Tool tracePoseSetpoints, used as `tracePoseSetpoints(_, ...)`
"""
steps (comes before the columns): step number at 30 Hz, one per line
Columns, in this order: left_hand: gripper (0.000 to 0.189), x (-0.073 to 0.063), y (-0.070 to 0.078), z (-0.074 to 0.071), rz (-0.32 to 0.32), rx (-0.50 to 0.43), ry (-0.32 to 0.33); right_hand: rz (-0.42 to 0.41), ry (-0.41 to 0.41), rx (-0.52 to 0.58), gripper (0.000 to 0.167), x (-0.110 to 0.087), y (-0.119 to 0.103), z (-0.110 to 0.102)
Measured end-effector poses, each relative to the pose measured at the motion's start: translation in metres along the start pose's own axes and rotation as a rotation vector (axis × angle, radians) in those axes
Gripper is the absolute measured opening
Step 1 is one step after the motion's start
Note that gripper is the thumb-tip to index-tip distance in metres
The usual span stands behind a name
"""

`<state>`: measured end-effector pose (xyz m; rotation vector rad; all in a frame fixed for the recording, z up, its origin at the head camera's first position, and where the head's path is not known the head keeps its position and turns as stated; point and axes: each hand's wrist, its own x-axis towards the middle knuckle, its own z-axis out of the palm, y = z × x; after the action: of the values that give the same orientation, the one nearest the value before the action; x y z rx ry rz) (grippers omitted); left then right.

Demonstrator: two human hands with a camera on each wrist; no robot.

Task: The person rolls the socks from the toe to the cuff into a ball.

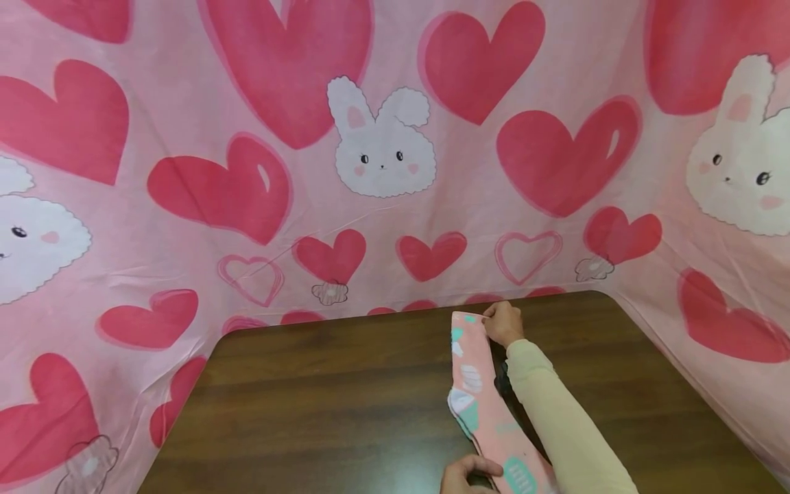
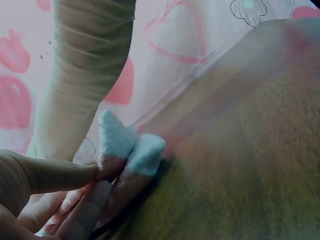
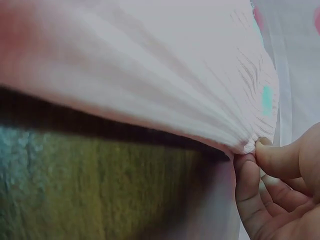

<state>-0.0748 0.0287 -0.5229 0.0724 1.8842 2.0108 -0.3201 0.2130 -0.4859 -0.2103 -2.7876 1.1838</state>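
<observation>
A pair of long pink socks (image 1: 487,391), one on top of the other, stretches across the right half of the table with its cuffs toward the back. White and mint green patches mark the fabric. My right hand (image 1: 505,322) pinches a corner of the cuff between thumb and fingers; the ribbed cuff (image 3: 260,95) is drawn into folds there. At the front, my left hand (image 1: 465,475) pinches the edge of the foot part. Two white heels (image 2: 145,152) stick out side by side just past my left thumb and finger. The toe end is outside the head view.
The brown wooden table (image 1: 327,405) has rounded back corners. Pink cloth (image 1: 382,226) printed with red hearts and white rabbits hangs behind it and along both sides. A light sleeve (image 1: 561,418) covers my right forearm, which crosses the table's right part.
</observation>
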Motion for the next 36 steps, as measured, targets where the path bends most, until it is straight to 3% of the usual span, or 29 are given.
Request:
tracePoseSetpoints(8, 0.018, 0.001, -0.008, -0.001, 0.026, -0.029, -0.033, -0.029, 0.001, -0.014, 0.01, 0.0, 0.005, -0.001)
tracePoseSetpoints(15, 0.015, -0.012, 0.008, 0.001, -0.012, 0.067, 0.087, -0.192, -0.027, -0.132, 0.019, -0.003, 0.006, -0.023)
tracePoseSetpoints(16, 0.015, -0.013, 0.012, -0.001, -0.008, 0.059, 0.08, -0.226, -0.03, -0.149, 0.02, -0.004, 0.005, -0.026)
tracePoseSetpoints(19, 0.012, -0.014, 0.021, -0.011, 0.041, 0.061, 0.04, -0.313, -0.059, -0.17, 0.022, -0.008, 0.001, -0.033)
tracePoseSetpoints(26, 0.013, -0.009, 0.037, -0.026, 0.205, 0.207, -0.08, -0.441, -0.128, -0.221, 0.019, -0.029, 0.0, -0.051)
tracePoseSetpoints(32, 0.012, -0.005, 0.046, -0.03, 0.265, 0.27, -0.197, -0.53, -0.121, -0.192, 0.018, -0.065, 0.018, -0.072)
tracePoseSetpoints(36, 0.011, -0.002, 0.051, -0.032, 0.367, 0.327, -0.233, -0.574, -0.099, -0.215, 0.016, -0.089, 0.024, -0.088)
